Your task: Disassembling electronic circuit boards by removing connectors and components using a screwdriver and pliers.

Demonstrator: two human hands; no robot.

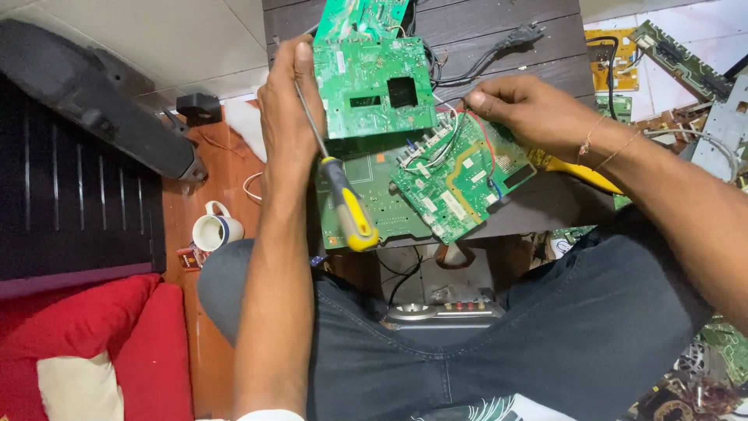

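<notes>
Green circuit board [374, 78] at top centre of the frame, propped on the dark wooden table [506, 31]. The left hand [287, 117] steadies its edge, fingers also clasping a yellow-handled screwdriver [343, 199]. The right hand [522, 105] pinches wires on a second board [460, 175] lying lower right, still wired.

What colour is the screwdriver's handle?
Yellow with grey, on the screwdriver handle by the left hand; head view.
</notes>
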